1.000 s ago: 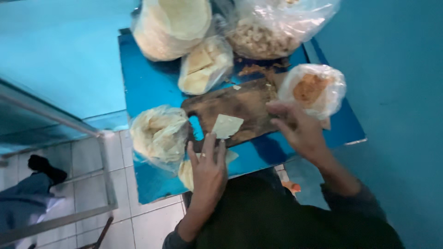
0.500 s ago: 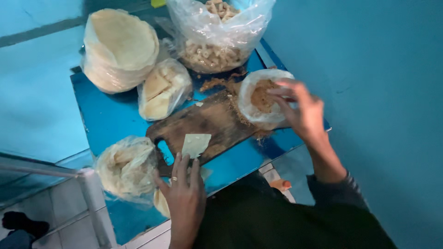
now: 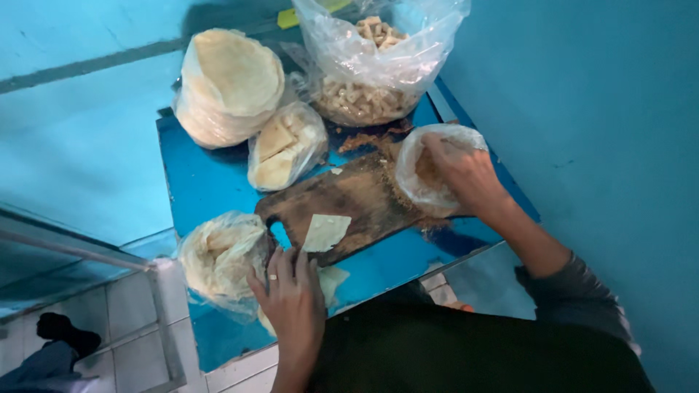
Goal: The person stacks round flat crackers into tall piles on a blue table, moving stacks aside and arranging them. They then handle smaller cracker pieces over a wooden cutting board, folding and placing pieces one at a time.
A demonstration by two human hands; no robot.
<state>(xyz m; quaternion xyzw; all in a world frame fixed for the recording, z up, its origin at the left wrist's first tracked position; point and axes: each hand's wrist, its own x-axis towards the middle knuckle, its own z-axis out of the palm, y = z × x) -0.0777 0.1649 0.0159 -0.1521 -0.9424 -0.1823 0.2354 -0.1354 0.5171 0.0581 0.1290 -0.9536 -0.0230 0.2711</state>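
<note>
Head view looks down on a blue table point(image 3: 211, 182) crowded with bags; the left hand point(image 3: 291, 295) rests flat at the near edge of a dark wooden board point(image 3: 349, 204), fingers spread and pinching nothing, their tips just short of a pale, thin dough square point(image 3: 325, 231) lying flat on the board's near end. The right hand point(image 3: 466, 175) is pushed into a small clear bag of brown filling point(image 3: 429, 171) at the board's far right end — its fingers are hidden inside the plastic, so whether they are pressed together cannot be told. Brown crumbs point(image 3: 389, 193) lie scattered on the board beside that bag; the board's middle is bare. Left of the left hand a crumpled bag of wrappers point(image 3: 218, 258) sits at the table's near edge; beyond the board stand a bag of pale folded pieces point(image 3: 285, 145), a tall stack of round wrappers point(image 3: 229, 84) and a large bag of tan chunks point(image 3: 371, 65) — all close together. A blue wall point(image 3: 582, 109) runs close along the right.
</note>
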